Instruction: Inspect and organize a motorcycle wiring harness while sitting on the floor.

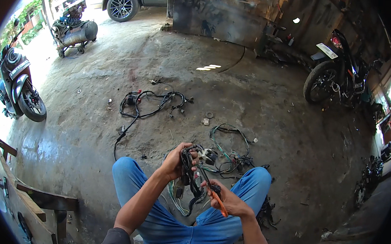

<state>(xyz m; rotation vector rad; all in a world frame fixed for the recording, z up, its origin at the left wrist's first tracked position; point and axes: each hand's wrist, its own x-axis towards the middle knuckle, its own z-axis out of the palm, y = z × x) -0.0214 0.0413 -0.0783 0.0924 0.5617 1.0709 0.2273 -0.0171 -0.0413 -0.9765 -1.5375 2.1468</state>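
Grasping dark wiring bundle (195, 192) with left hand (177, 161); gripping orange-handled tool (219, 202) with right hand (230, 201); facing looped harness (161, 105) on floor (276, 127), far and left.

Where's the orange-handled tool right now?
In the head view, low and just right of centre, the orange-handled tool is in the right hand, beside the black wiring bundle held in the left hand.

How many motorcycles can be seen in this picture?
2: one blue-and-dark motorcycle at the far left, and one dark motorcycle at the upper right. Others may be hidden near the dim, distorted right rim.
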